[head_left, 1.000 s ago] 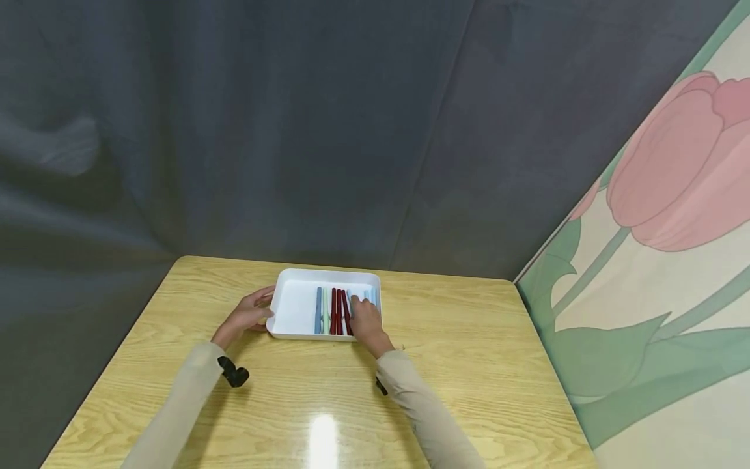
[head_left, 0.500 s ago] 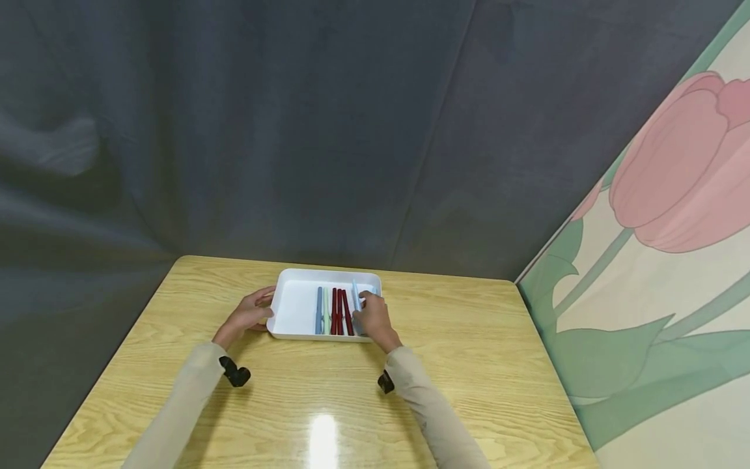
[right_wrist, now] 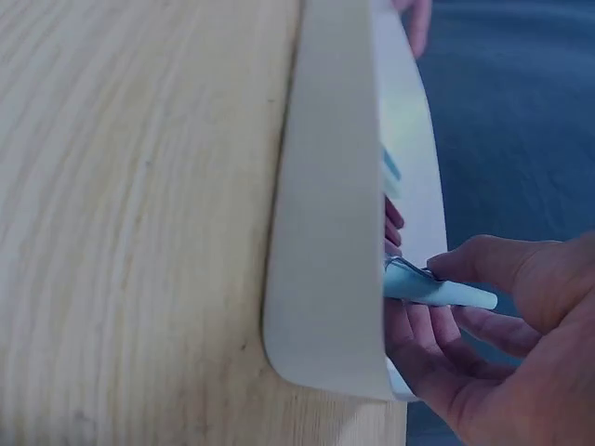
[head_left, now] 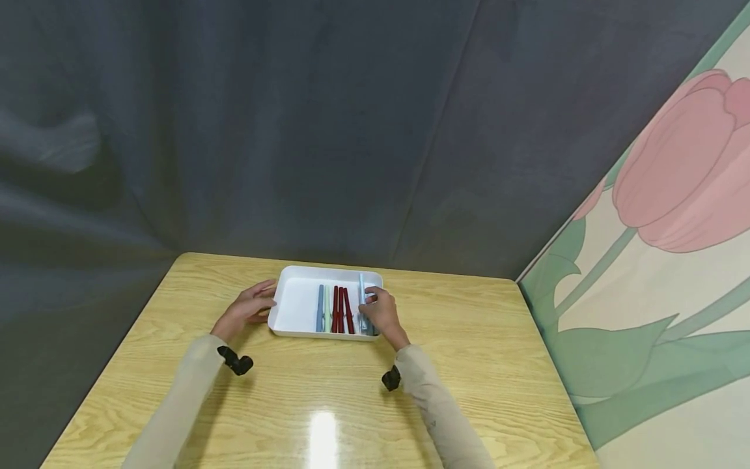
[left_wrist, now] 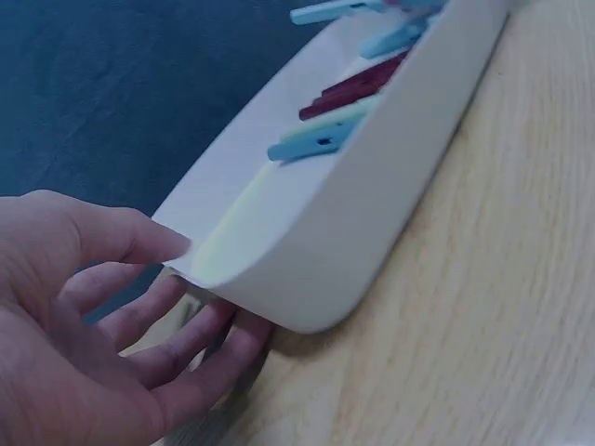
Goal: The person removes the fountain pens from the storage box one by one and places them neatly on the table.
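Observation:
A shallow white tray (head_left: 295, 301) holds a row of plastic clothespins. My left hand (head_left: 245, 306) holds the tray's left end, thumb on the rim and fingers against the outside of the wall. Over the right end, my right hand (head_left: 382, 312) pinches a light-blue clothespin (right_wrist: 432, 290) between thumb and fingers; a metal spring shows on it in the right wrist view. From left to right lie a blue clothespin (head_left: 319, 309), a pale green clothespin (head_left: 327, 309) and dark red clothespins (head_left: 341, 310). The right hand partly hides what lies beneath it.
The tray stands near the back of a wooden table (head_left: 281, 391). A dark curtain (head_left: 305, 130) hangs behind it, and a tulip-patterned panel (head_left: 674, 260) rises along the right side. Each wrist carries a small black camera (head_left: 236, 360).
My right hand has moved from beside the red clothespins toward the tray's right wall, raising and shifting the light-blue clothespin. The left hand stays at the tray's left end.

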`<control>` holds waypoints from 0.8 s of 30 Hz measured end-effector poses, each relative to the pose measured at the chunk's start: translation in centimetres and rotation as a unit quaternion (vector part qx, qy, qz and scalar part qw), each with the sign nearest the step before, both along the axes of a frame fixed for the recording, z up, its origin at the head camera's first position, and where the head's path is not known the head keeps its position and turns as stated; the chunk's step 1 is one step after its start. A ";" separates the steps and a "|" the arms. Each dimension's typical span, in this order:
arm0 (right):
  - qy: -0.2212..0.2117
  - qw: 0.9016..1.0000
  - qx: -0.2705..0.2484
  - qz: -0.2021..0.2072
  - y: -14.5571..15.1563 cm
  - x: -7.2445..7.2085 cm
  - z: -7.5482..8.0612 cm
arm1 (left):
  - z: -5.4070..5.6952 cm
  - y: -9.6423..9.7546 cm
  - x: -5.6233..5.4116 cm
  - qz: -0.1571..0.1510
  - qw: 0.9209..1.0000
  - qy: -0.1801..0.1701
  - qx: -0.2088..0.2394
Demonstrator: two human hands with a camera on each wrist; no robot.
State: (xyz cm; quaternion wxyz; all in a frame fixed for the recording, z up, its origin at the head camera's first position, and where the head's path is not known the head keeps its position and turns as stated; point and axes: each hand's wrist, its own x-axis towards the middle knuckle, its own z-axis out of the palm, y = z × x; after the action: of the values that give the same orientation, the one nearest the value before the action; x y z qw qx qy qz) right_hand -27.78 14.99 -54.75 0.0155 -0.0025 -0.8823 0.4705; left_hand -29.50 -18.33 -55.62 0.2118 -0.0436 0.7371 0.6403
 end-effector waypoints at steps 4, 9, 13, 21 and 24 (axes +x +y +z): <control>-0.025 0.998 -0.063 -0.013 0.7 -0.2 0.3 | 0.1 0.2 0.1 0.005 1.000 -0.008 -0.023; -0.054 0.986 -0.160 -0.007 1.9 -0.3 0.4 | -0.5 0.0 0.1 -0.002 1.000 0.010 -0.022; -0.075 0.974 -0.212 0.006 2.9 -0.3 0.3 | -1.0 0.0 0.1 -0.002 1.000 0.012 -0.016; -0.077 0.963 -0.256 0.019 4.9 -0.3 0.2 | -1.3 0.0 0.2 0.012 1.000 0.017 -0.017; -0.080 0.964 -0.254 0.014 5.9 -0.1 0.3 | -1.5 0.2 0.5 0.015 0.999 0.022 -0.018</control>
State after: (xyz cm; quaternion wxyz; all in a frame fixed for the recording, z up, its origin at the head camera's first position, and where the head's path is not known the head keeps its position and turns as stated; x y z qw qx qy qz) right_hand -27.89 20.84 -54.47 -0.0631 -0.0319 -0.7319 0.6777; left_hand -28.98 -18.10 -57.09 0.1849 -0.0442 0.7526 0.6304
